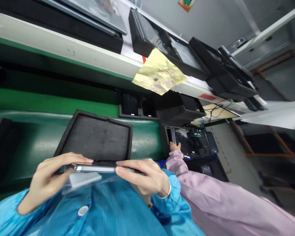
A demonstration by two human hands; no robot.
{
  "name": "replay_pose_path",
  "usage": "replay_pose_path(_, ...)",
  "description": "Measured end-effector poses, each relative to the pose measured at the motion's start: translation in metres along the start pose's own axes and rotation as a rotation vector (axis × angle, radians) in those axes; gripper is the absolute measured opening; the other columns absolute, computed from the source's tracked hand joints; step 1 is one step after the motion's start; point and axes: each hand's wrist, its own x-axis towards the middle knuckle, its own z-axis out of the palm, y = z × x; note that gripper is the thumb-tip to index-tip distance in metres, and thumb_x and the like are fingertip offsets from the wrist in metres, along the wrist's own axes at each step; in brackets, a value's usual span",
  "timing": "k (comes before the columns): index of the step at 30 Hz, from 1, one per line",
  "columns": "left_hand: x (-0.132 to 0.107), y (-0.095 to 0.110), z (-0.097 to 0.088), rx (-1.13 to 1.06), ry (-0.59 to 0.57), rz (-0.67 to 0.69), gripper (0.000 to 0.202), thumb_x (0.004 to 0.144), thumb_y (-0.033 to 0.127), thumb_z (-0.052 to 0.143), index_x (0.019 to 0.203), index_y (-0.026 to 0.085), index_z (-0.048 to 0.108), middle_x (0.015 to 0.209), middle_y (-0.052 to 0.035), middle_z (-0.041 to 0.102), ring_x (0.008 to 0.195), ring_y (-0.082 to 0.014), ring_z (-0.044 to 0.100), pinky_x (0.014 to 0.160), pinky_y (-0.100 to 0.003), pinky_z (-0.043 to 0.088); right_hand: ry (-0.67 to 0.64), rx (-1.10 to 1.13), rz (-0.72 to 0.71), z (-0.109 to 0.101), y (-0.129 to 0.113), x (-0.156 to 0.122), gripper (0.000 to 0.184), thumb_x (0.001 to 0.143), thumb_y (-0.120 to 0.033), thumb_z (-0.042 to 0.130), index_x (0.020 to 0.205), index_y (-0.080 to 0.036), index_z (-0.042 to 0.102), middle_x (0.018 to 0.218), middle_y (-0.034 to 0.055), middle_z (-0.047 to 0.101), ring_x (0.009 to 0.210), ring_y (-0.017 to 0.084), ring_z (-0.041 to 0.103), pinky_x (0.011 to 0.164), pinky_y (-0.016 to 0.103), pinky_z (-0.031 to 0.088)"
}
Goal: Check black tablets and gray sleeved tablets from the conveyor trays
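Observation:
Close to my chest I hold a thin tablet (98, 168) with a silver edge, seen nearly edge-on. My left hand (55, 175) grips its left end, fingers on top and thumb below. At the other end my right hand (144, 173) pinches it between thumb and fingers. Clear plastic film with a whitish patch (85, 179) hangs under the tablet near my left hand. Just beyond it lies a black foam tray (97, 136) with a bare recess, tilted on the green surface (147, 136). The tablet's faces are mostly hidden.
A black tray (140, 115) holding two dark tablets stands farther back. At right, a co-worker's hand (174, 147) in a pink sleeve reaches into a tray of devices (186, 141). A shelf (71, 49) crosses above, bearing several trays, with a yellow paper (159, 72) hanging from its edge.

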Motion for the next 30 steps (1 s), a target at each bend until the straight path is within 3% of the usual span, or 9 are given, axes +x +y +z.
replay_pose_path(9,0.007,-0.02,-0.005,0.029,-0.132,0.265,0.034,0.102,0.007,0.053,0.121,0.028,0.072,0.111,0.0037,0.082,0.101,-0.012,0.078,0.094,-0.019,0.061,0.084,0.148,0.085,0.003,-0.004,-0.012,0.033,0.107,-0.012,0.05,0.13,-0.019,0.073,0.12,0.0119,0.083,0.103,0.017,0.084,0.08,0.023,0.07)
replay_pose_path(13,0.007,-0.016,-0.004,0.045,-0.112,0.238,0.03,0.103,0.012,0.054,0.118,0.029,0.074,0.107,0.0026,0.082,0.099,-0.0125,0.078,0.094,-0.018,0.059,0.168,0.198,0.121,0.014,-0.001,-0.016,0.03,0.104,-0.009,0.057,0.126,-0.018,0.076,0.112,0.0108,0.085,0.093,0.016,0.085,0.074,0.02,0.068)
replay_pose_path(17,0.006,-0.009,-0.005,0.072,-0.023,0.129,0.023,0.102,0.017,0.058,0.115,0.028,0.073,0.102,0.0014,0.081,0.093,-0.0134,0.077,0.089,-0.018,0.058,0.283,0.205,0.158,0.02,-0.001,-0.014,0.044,0.101,-0.007,0.062,0.14,-0.023,0.072,0.104,0.0076,0.086,0.076,0.015,0.084,0.061,0.018,0.066)
replay_pose_path(20,0.009,-0.004,-0.005,0.236,-0.051,0.151,0.018,0.104,0.032,0.062,0.121,0.028,0.068,0.106,0.0022,0.081,0.088,-0.0105,0.078,0.085,-0.012,0.057,0.373,0.244,0.19,0.018,-0.003,-0.007,0.045,0.101,-0.013,0.066,0.143,-0.026,0.072,0.097,0.0063,0.087,0.066,0.016,0.081,0.053,0.02,0.065)
replay_pose_path(23,0.02,0.003,-0.002,0.331,-0.092,0.203,0.031,0.106,0.046,0.059,0.129,0.026,0.064,0.113,0.0004,0.081,0.089,-0.0088,0.079,0.086,-0.008,0.055,0.448,0.326,0.26,0.014,-0.003,0.0,0.037,0.099,-0.018,0.072,0.135,-0.027,0.078,0.095,0.0059,0.087,0.067,0.019,0.082,0.054,0.022,0.067)
replay_pose_path(26,0.032,0.012,0.002,0.339,-0.068,0.257,0.049,0.107,0.043,0.06,0.152,0.027,0.054,0.123,0.0007,0.079,0.099,-0.0077,0.078,0.096,-0.007,0.053,0.493,0.378,0.336,0.01,-0.002,0.005,0.034,0.096,-0.017,0.076,0.127,-0.03,0.082,0.095,0.0038,0.087,0.07,0.02,0.084,0.06,0.024,0.07)
replay_pose_path(28,0.037,0.017,0.004,0.362,-0.039,0.333,0.064,0.107,0.035,0.062,0.166,0.035,0.039,0.133,0.0049,0.075,0.104,-0.0044,0.076,0.102,-0.005,0.048,0.525,0.398,0.386,0.009,0.001,0.008,0.035,0.093,-0.016,0.079,0.123,-0.033,0.084,0.096,0.0019,0.088,0.071,0.019,0.084,0.062,0.024,0.07)
replay_pose_path(30,0.038,0.022,0.003,0.384,-0.034,0.398,0.065,0.109,0.026,0.057,0.166,0.047,0.033,0.15,0.0114,0.064,0.116,-0.0014,0.071,0.107,-0.003,0.043,0.553,0.398,0.423,0.007,0.007,0.01,0.032,0.091,-0.016,0.081,0.118,-0.034,0.085,0.094,0.0008,0.087,0.073,0.02,0.084,0.064,0.025,0.07)
